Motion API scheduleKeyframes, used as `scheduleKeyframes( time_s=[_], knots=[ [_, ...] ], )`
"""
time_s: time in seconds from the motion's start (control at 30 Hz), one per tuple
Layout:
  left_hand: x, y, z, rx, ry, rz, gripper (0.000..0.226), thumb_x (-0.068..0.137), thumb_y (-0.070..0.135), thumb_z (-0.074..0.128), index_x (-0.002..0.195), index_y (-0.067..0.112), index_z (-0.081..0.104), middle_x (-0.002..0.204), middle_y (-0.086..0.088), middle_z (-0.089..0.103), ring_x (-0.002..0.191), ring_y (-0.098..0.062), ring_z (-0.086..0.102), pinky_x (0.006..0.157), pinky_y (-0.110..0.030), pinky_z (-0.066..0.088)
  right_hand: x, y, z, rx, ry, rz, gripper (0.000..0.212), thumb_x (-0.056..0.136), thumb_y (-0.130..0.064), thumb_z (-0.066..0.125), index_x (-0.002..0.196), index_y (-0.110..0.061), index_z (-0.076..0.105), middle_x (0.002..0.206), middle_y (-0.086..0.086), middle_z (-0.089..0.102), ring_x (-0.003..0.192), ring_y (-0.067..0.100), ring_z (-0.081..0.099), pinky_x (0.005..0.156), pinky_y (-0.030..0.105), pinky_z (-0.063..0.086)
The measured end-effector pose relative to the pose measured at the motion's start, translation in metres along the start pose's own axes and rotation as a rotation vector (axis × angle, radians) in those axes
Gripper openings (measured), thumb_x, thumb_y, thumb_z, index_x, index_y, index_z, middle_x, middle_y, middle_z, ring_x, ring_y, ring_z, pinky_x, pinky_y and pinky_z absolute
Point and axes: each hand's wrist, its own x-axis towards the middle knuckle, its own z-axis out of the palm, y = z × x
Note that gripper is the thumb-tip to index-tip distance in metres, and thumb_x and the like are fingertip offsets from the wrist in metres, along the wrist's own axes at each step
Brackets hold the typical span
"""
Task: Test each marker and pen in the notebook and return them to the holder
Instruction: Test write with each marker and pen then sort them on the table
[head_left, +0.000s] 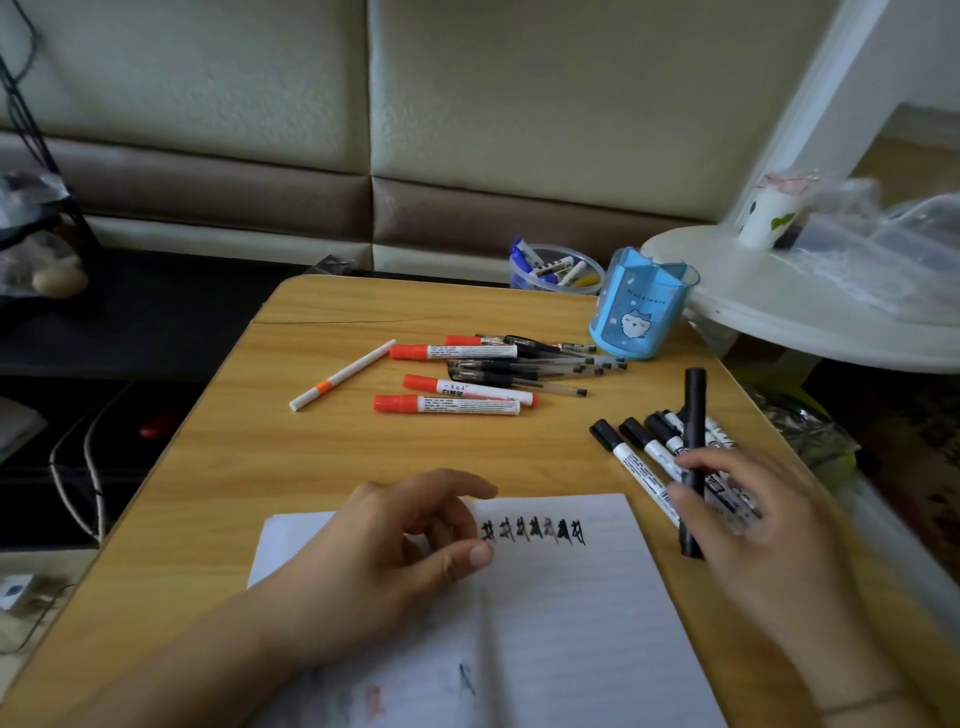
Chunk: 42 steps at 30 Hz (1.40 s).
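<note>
At lower centre the left hand (395, 540) rests on the open notebook (571, 613), fingers loosely curled and holding nothing. Red-capped markers (447, 404) and pens (524, 366) lie mid-frame on the worktop (218, 467). The blue holder (641, 306) stands upper right. At lower right, the right hand (753, 519) pinches a black marker (693, 415) above other black-capped markers (639, 452).

Padded sofa back (519, 104) seen across top, pale green upper cushions, brown band (208, 182) beneath. Wood-grain table (260, 441) set in front, thin crack noted near far edge. White round side table (779, 291) placed at right, just beside table corner; white slanted post (831, 88) seen above it. Dark shelf with cables (78, 467) seen at left. Light dim, soft, no hard shadows.
</note>
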Motion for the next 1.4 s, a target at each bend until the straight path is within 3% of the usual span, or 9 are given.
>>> scheduleKeyframes(
  time_s=[0.13, 0.4, 0.5, 0.7, 1.13, 1.4],
  knots=[
    [0.000, -0.001, 0.000, 0.004, -0.003, -0.002, 0.032, 0.084, 0.047, 0.062, 0.112, 0.033, 0.064, 0.085, 0.009, 0.069, 0.065, -0.004, 0.059, 0.059, -0.020, 0.049, -0.001, 0.003, 0.002, -0.195, -0.002, -0.042, 0.019, 0.083, -0.050, 0.061, 0.095, -0.036, 0.065, 0.095, -0.018, 0.059, 0.098, 0.013, 0.046, 0.075, 0.031, 0.037],
    [0.000, 0.000, 0.000, 0.051, -0.013, 0.004, 0.025, 0.088, 0.040, 0.064, 0.111, 0.031, 0.065, 0.086, 0.010, 0.068, 0.071, -0.011, 0.062, 0.058, -0.018, 0.048, -0.003, 0.007, 0.008, -0.290, -0.083, 0.057, 0.027, 0.077, -0.044, 0.070, 0.102, -0.035, 0.070, 0.103, -0.016, 0.053, 0.108, 0.017, 0.042, 0.087, 0.039, 0.041],
    [0.001, 0.000, -0.001, 0.074, -0.018, 0.000, 0.020, 0.091, 0.028, 0.066, 0.112, 0.029, 0.065, 0.086, 0.011, 0.067, 0.073, -0.010, 0.062, 0.059, -0.016, 0.047, -0.003, 0.006, 0.009, -0.299, -0.077, 0.074, 0.029, 0.076, -0.044, 0.071, 0.103, -0.034, 0.070, 0.110, -0.010, 0.058, 0.110, 0.019, 0.042, 0.090, 0.045, 0.043],
    [0.000, 0.000, -0.001, 0.071, -0.026, 0.001, 0.020, 0.091, 0.026, 0.066, 0.111, 0.028, 0.066, 0.085, 0.011, 0.067, 0.072, -0.009, 0.060, 0.058, -0.014, 0.045, -0.003, 0.004, 0.010, -0.246, -0.054, 0.100, 0.032, 0.075, -0.042, 0.071, 0.105, -0.031, 0.069, 0.110, -0.009, 0.062, 0.110, 0.020, 0.045, 0.090, 0.048, 0.045],
    [0.000, -0.002, -0.003, 0.109, -0.028, 0.023, 0.020, 0.091, 0.028, 0.067, 0.111, 0.029, 0.066, 0.087, 0.012, 0.067, 0.076, -0.011, 0.063, 0.059, -0.014, 0.045, -0.003, 0.006, 0.012, -0.210, -0.023, 0.025, 0.031, 0.075, -0.011, 0.077, 0.097, -0.032, 0.070, 0.101, -0.016, 0.060, 0.107, 0.019, 0.048, 0.089, 0.050, 0.045],
    [0.001, -0.001, -0.003, 0.103, -0.029, 0.021, 0.020, 0.091, 0.028, 0.067, 0.110, 0.030, 0.066, 0.087, 0.013, 0.066, 0.076, -0.011, 0.062, 0.059, -0.015, 0.045, -0.002, 0.008, 0.013, -0.188, -0.021, 0.049, 0.026, 0.074, -0.019, 0.079, 0.095, -0.032, 0.070, 0.102, -0.015, 0.062, 0.106, 0.018, 0.049, 0.089, 0.046, 0.046]
  ],
)
